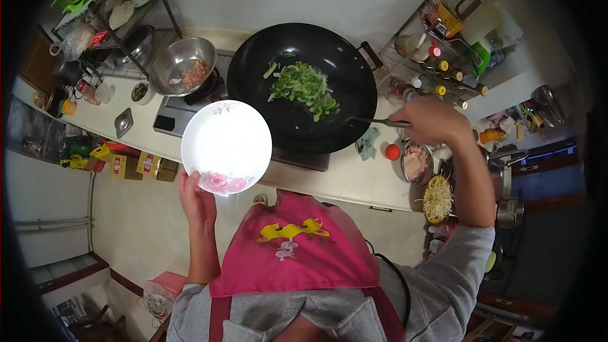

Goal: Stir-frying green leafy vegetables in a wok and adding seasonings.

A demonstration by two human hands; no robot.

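Note:
My left hand (pixel 199 194) grips the near rim of a white plate (pixel 226 142) with pink flowers, its thumb on the upper face. The plate is held up beside the near left side of a large black wok (pixel 266 114). Chopped green leafy vegetables (pixel 304 88) lie in the middle of the wok. In my right hand (pixel 430 121) is the handle of a metal cooking utensil (pixel 380 121), which reaches over the wok's right rim. Its working end is hard to make out against the dark wok.
Left of the wok, a steel bowl (pixel 161 64) holds minced meat. At right stand a tomato (pixel 392 152), a bowl of raw meat (pixel 416 164) and a basket of bean sprouts (pixel 438 199). A bottle rack (pixel 427 52) and a wire shelf (pixel 121 40) flank the wok. A green cloth (pixel 367 144) lies near its rim.

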